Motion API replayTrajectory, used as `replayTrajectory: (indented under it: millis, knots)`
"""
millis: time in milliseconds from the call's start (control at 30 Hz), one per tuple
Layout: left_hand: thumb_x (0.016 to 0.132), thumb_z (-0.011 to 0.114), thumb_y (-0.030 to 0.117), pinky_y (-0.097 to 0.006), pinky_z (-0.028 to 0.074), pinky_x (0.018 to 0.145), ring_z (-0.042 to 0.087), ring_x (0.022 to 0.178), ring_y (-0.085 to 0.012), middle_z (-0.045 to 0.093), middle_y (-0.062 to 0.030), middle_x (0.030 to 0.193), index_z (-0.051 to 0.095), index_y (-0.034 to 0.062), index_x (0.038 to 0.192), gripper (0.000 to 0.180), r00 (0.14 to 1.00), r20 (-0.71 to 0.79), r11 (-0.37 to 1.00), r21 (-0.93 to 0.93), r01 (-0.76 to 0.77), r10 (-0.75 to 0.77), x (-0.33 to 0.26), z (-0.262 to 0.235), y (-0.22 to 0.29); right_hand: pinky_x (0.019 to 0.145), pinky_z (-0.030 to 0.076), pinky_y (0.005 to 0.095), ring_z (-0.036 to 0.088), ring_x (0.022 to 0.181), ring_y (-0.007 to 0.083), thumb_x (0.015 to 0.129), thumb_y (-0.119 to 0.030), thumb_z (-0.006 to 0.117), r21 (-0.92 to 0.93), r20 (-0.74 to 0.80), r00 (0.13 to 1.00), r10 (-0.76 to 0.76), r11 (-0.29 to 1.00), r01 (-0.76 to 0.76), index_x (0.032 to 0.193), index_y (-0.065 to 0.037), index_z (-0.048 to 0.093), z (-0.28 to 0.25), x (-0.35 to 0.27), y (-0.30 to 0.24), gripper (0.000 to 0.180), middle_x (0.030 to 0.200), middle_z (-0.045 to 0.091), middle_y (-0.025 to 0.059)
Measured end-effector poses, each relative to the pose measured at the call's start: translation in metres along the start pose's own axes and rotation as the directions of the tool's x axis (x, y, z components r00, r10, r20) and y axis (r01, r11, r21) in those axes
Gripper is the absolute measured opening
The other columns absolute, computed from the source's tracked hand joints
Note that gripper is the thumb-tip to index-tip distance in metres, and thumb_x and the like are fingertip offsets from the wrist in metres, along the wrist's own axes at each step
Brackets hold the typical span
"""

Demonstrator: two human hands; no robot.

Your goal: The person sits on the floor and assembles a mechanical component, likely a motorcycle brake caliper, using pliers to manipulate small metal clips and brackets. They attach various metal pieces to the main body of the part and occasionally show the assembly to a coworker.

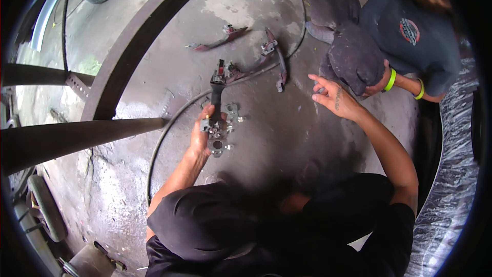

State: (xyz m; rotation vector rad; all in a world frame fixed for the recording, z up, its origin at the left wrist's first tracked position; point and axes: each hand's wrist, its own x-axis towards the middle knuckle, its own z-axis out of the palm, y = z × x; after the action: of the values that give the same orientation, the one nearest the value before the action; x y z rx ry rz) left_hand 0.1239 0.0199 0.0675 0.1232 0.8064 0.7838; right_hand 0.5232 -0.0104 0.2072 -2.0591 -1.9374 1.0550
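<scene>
Fingers of my left hand [201,134] clamp the grey metal hinge bracket [218,118], long axis pointing away; my right hand [334,98] hovers spread, well apart.

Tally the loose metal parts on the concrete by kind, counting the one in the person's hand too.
Grey hinge-like bracket assembly held in the left hand: 1
Dark red metal arms lying on the floor: 3
Total: 4
The right hand holds nothing.
</scene>
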Motion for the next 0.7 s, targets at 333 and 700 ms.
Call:
replayTrajectory:
  millis: [333,700]
  knots:
    - [0.104,0.063,0.032,-0.028,0.053,0.049,0.063,0.061,-0.0133,0.068,-0.0054,0.086,0.052,0.0173,0.136,0.037,0.992,0.118,0.998,-0.053,-0.033,0.039,-0.004,-0.007,0.013,0.114,0.039,0.0499,0.047,0.135,0.0429,0.084,-0.013,0.078,-0.740,-0.451,0.546,-0.706,0.638,0.213,0.150,-0.008,0.046,-0.063,0.071,-0.144,0.073,0.144,0.051,0.0202]
    - [0.109,0.054,0.034,-0.032,0.062,0.065,0.070,0.076,-0.0189,0.070,-0.0158,0.097,0.050,0.0093,0.137,0.038,0.952,0.290,0.986,-0.159,-0.051,0.096,-0.010,-0.011,0.019,0.116,0.034,0.0638,0.048,0.138,0.0441,0.069,-0.009,0.079,-0.861,-0.072,0.517,-0.853,0.315,0.400,0.138,-0.003,0.057,-0.051,0.131,-0.118,0.072,0.139,0.057,0.0226]
